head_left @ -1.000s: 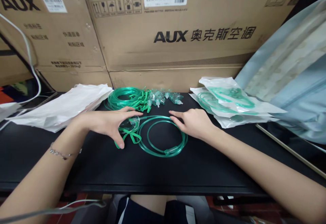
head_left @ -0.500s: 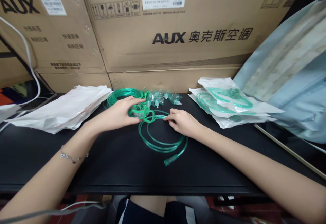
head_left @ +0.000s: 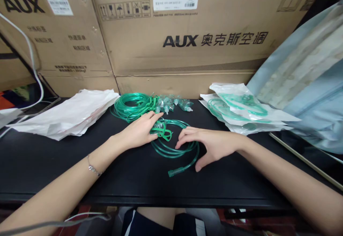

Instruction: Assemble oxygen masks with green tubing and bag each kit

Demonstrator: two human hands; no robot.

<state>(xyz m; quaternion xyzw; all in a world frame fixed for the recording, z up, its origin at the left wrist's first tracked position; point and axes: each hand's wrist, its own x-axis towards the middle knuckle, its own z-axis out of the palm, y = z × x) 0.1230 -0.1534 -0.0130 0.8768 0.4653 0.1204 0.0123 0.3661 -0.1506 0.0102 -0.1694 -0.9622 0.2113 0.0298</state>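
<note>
A coil of green clear tubing (head_left: 174, 150) lies on the black table (head_left: 80, 164), its connector end (head_left: 175, 172) trailing toward me. My left hand (head_left: 140, 130) rests flat on the mask end and green strap (head_left: 162, 132) at the coil's far left, fingers stretched. My right hand (head_left: 211, 144) arches over the coil's right side, fingers curved and apart, fingertips touching the tubing, thumb down on the table.
More green tubing coils (head_left: 131, 105) and small clear mask parts (head_left: 171, 103) lie behind. White empty bags (head_left: 64, 114) are stacked at left, bagged tubing sets (head_left: 241, 111) at right. Cardboard boxes (head_left: 187, 39) wall the back. A pale blue cloth bundle (head_left: 308, 85) leans at far right.
My left hand moved right and down with the mask end onto the coil. My right hand shifted right and toward me, spreading over the coil's right side. The coil tightened.
</note>
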